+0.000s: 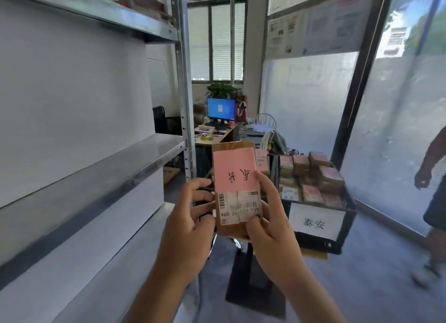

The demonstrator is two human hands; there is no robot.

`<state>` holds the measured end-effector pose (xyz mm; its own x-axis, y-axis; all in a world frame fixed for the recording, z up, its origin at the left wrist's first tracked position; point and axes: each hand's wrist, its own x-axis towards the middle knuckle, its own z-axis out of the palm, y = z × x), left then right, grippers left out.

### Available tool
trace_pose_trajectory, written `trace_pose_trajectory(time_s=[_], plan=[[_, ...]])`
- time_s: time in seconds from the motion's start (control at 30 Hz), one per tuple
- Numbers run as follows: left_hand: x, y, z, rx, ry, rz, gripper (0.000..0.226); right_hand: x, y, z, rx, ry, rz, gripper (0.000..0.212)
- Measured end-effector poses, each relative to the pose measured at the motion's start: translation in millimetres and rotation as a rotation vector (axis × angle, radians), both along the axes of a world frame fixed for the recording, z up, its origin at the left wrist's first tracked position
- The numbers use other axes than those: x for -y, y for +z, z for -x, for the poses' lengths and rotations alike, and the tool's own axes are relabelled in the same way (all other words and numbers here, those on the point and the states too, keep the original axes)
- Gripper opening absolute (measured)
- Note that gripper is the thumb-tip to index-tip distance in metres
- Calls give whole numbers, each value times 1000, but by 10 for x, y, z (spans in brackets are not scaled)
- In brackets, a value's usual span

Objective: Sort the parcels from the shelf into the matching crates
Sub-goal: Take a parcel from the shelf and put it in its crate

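Up front in the head view, both hands grip one brown parcel (237,190) upright: the left hand (190,216) curls on its left edge, the right hand (268,216) clamps its right edge and lower corner. Its pink label faces the camera. Behind it, a black crate (337,243) holds stacked parcels (313,175); metal shelf (96,168) stands left.
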<state>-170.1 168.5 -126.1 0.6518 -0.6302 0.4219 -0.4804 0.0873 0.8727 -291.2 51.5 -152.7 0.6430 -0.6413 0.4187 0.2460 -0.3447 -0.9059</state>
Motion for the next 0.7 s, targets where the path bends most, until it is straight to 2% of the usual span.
trace_pose_trajectory(time_s=[0.1,0.27,0.43,0.57,0.7], plan=[[398,-26,-379,-34,-61,-26,50,292,-48,-301,-59,-125,18,78],[1228,-66,-635,-51,-215,-71,55,887,-117,-504,-149,-373,52,71],[2100,-174,-562,-105,-370,-129,56,1573,-195,-373,-298,-601,189,93],[2875,-292,-468,-111,-434,-179,58,2293,-347,-269,-384,-696,226,91],[3675,-401,-444,-155,-488,-280,59,3180,-587,-238,-372,-714,180,84]])
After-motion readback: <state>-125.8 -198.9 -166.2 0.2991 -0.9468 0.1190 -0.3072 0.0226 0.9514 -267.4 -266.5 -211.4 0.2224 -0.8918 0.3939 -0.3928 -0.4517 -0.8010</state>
